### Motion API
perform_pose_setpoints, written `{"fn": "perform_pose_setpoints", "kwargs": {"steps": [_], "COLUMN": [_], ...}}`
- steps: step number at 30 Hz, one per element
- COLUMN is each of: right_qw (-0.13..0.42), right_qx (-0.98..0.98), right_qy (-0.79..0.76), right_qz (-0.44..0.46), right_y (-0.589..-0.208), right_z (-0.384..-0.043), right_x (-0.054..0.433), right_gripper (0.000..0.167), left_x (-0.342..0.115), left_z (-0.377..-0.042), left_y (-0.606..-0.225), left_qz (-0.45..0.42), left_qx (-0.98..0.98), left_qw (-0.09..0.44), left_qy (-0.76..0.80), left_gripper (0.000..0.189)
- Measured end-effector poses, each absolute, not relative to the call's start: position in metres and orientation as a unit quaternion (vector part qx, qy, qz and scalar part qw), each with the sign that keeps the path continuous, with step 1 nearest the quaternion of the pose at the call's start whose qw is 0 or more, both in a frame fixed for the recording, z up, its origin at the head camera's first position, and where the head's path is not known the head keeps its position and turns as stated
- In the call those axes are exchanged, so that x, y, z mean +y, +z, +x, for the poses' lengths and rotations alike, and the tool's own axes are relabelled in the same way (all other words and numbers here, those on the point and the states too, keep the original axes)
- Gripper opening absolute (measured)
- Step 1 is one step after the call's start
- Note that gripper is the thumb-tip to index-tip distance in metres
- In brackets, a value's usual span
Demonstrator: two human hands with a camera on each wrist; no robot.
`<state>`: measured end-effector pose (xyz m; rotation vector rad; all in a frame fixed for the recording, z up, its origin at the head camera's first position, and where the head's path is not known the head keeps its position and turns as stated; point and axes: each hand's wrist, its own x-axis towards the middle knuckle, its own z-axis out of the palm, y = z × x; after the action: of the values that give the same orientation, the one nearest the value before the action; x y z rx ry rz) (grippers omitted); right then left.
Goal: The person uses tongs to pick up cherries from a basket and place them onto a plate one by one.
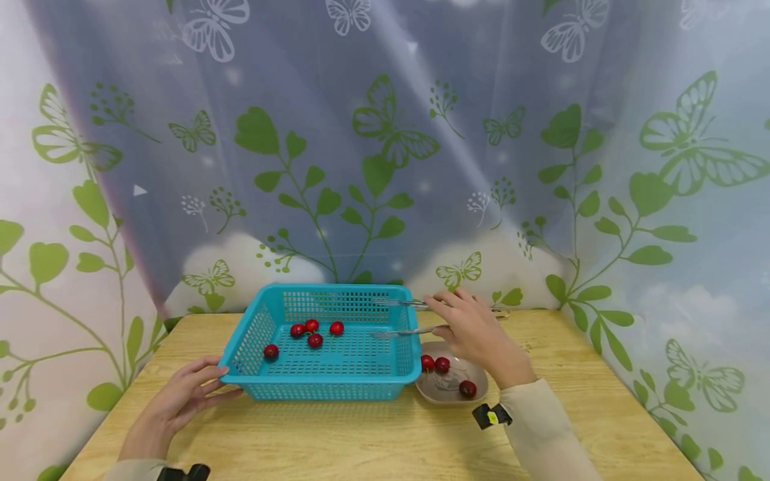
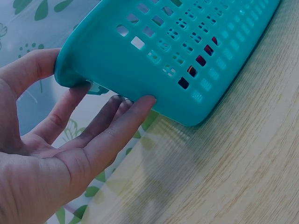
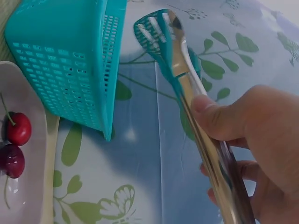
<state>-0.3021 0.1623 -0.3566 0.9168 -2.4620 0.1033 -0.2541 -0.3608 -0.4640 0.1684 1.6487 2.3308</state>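
A turquoise plastic basket point(image 1: 319, 390) stands on the table with several red cherries point(image 1: 315, 341) inside. My left hand point(image 1: 188, 394) holds its front left corner; in the left wrist view, digits lie at the rim and against the holed wall point(image 2: 140, 70). My right hand point(image 1: 481, 333) grips metal tongs point(image 3: 205, 135) with slotted ends. Those ends are spread apart over the right part of the basket, with nothing between them. Beneath the right hand sits a pale dish point(image 1: 442, 393) holding 3 visible cherries point(image 1: 467, 389).
A light wood-grain table point(image 1: 337, 441) carries the basket and dish, which stand side by side. Behind and at both sides hangs a curtain point(image 1: 457, 187) printed with green leaves and butterflies, close to the table's back edge.
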Motion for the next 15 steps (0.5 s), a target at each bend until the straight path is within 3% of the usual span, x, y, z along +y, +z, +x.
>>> {"fn": "perform_pose_setpoints", "kwargs": {"steps": [9,15], "right_qw": [0.244,0.212], "right_qx": [-0.907,-0.912], "right_qy": [-0.022,-0.059], "right_qz": [0.343,0.347], "right_y": [-0.343,-0.337], "right_z": [-0.308,-0.318], "right_x": [0.143,0.132], "right_gripper": [0.061,0.055], "left_x": [-0.360,-0.360], "left_z": [-0.254,-0.254], "left_y": [-0.462,-0.462], "left_qz": [0.058,0.031], "left_qx": [0.575,0.586], "left_qw": [0.138,0.129], "left_qy": [0.804,0.799], "left_gripper": [0.030,0.027]}}
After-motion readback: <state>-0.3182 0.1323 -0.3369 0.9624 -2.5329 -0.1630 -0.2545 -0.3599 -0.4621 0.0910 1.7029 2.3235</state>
